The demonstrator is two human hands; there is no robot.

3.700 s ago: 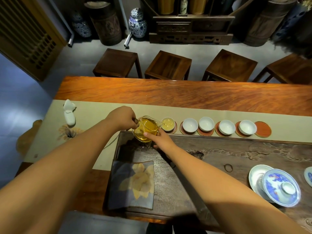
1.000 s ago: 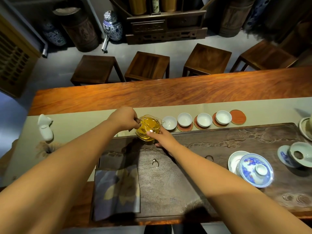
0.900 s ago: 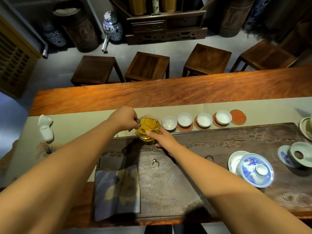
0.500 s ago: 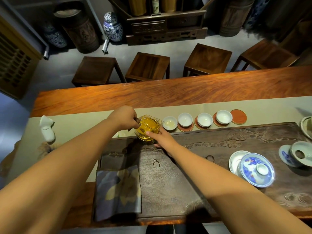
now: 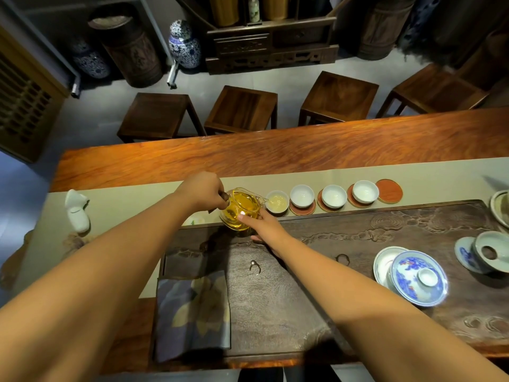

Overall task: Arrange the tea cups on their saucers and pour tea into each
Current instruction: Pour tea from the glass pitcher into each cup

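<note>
A glass pitcher [image 5: 242, 209] of golden tea tilts its spout over a white cup [image 5: 277, 201] that holds pale tea. My left hand [image 5: 203, 192] grips the pitcher's dark handle. My right hand [image 5: 261, 226] steadies the pitcher's near side with its fingertips. To the right, three white cups [image 5: 302, 195] [image 5: 334, 195] [image 5: 365, 191] look empty and sit on red saucers along the cloth runner. A bare red saucer [image 5: 389, 190] ends the row. Another cup [image 5: 194, 220] shows partly under my left wrist.
A dark carved tea tray [image 5: 385, 230] lies before me with a blue-and-white lidded bowl [image 5: 417, 278], a strainer on its stand [image 5: 489, 253] and a folded cloth [image 5: 192, 310]. A white ceramic piece [image 5: 77, 209] stands at the runner's left. Stools stand beyond the table.
The pitcher has moved one cup to the right along the row, and the cup under its spout has gained pale tea over the last second. Both hands keep their hold.
</note>
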